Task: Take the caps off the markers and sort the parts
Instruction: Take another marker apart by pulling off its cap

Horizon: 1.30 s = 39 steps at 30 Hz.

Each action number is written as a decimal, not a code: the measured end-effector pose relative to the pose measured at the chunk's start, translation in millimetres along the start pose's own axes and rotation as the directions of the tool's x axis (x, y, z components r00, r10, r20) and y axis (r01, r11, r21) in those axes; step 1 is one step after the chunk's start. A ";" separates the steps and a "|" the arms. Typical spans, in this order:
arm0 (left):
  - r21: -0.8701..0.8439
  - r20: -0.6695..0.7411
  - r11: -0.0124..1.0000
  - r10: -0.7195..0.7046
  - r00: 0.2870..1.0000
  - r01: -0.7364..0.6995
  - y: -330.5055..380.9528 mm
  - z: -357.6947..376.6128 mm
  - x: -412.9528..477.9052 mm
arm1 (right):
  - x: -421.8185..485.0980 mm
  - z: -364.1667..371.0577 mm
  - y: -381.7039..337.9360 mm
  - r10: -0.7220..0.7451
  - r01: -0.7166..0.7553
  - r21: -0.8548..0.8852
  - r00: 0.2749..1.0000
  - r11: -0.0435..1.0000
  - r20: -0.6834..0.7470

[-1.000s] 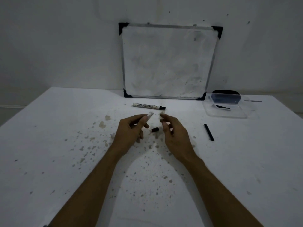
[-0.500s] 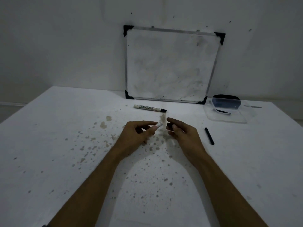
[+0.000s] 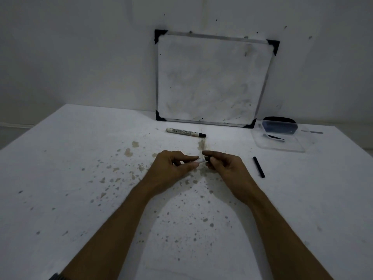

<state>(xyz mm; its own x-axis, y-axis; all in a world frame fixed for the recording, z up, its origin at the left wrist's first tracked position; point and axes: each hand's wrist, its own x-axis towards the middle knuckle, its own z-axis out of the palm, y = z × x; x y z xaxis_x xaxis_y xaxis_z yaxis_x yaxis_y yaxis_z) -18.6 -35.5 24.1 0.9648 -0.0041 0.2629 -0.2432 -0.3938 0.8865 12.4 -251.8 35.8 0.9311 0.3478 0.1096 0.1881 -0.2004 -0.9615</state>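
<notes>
Head view: over a white, brown-speckled surface (image 3: 70,158), the left hand (image 3: 171,170) pinches a slim white marker barrel (image 3: 200,161) in closed fingers, while the right hand (image 3: 226,168) closes its fingers on a small black cap (image 3: 206,158) at the barrel's tip. A second white cylindrical marker (image 3: 185,132) lies beyond, near a smudged, metal-framed whiteboard (image 3: 212,77) leaning on the wall. A thin black stick (image 3: 259,167) lies right. A clear plastic tray (image 3: 280,144) holds a dark-blue box (image 3: 279,127) and a small dark piece.
</notes>
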 end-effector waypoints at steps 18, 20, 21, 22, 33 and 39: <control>-0.207 0.044 0.973 -0.099 0.994 0.106 18.7 1.5 -6.8 | -3.3 16.5 -12.5 -0.033 0.065 0.177 0.983 0.982 -0.179; -0.201 0.040 0.970 -0.134 0.990 0.139 21.2 8.8 -2.7 | -2.4 17.3 -12.7 -0.025 0.058 0.193 0.985 0.979 -0.173; -0.191 0.040 0.969 -0.151 0.988 0.156 23.2 13.2 -0.7 | -1.9 18.1 -13.4 -0.036 0.066 0.178 0.985 0.982 -0.167; -0.190 0.038 0.968 -0.162 0.986 0.166 25.9 17.4 0.6 | -1.6 18.6 -13.8 -0.050 0.076 0.153 0.984 0.985 -0.169; -0.467 -0.080 0.858 -0.280 0.957 0.212 42.1 28.3 7.4 | -12.2 24.7 -15.2 0.042 -0.046 -0.016 0.977 0.999 -0.211; -0.438 0.042 0.869 -0.237 0.971 0.231 52.3 40.3 24.6 | -12.6 14.7 -16.4 0.034 -0.075 -0.121 0.950 0.990 -0.311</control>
<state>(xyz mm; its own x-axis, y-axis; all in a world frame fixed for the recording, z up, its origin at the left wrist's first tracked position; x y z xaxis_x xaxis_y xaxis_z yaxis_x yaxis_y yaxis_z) -3.5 -93.2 61.6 0.9983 0.0509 0.0290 -0.0320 0.0596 0.9977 -7.0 -239.4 46.4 0.9879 0.0384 0.1500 0.1541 -0.3357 -0.9293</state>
